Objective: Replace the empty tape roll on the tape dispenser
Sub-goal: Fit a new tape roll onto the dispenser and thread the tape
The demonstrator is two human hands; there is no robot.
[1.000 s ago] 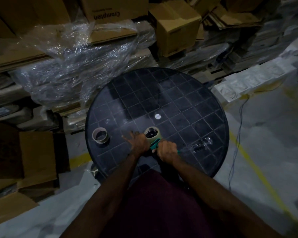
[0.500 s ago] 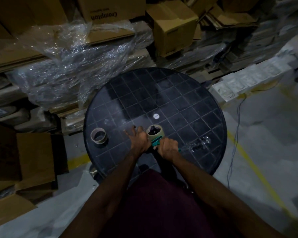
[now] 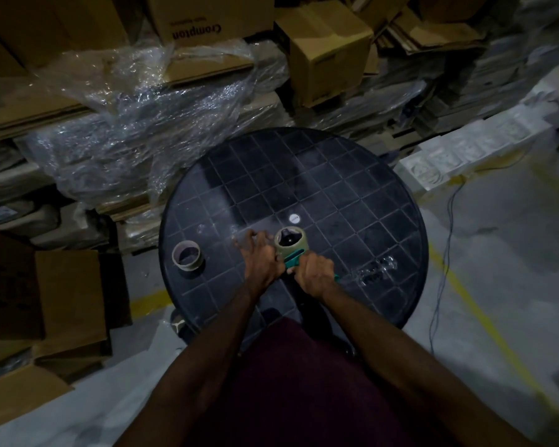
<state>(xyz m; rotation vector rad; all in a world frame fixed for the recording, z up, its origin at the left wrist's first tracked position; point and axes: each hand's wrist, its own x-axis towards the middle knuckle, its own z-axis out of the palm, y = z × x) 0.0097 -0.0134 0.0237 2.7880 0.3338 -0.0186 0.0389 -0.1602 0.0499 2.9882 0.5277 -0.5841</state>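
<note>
A teal tape dispenser point(image 3: 293, 260) lies on the round black table point(image 3: 352, 188) near its front edge, with a pale tape roll point(image 3: 290, 242) mounted on its hub. My right hand point(image 3: 313, 274) is closed around the dispenser's handle. My left hand point(image 3: 260, 256) rests against the left side of the roll, its fingers spread over the table; whether it grips the roll or the tape end is hidden. An empty cardboard core point(image 3: 187, 255) stands on the table to the left, apart from both hands.
A crumpled piece of clear film point(image 3: 375, 269) lies on the table to the right. Cardboard boxes point(image 3: 329, 50) and plastic wrap point(image 3: 149, 117) crowd the back and left. A cable point(image 3: 446, 240) and a yellow floor line point(image 3: 484, 321) run along the right.
My left hand's fingers have spread further forward beside the roll. The view has shifted slightly; the dispenser, roll and empty core stay where they were.
</note>
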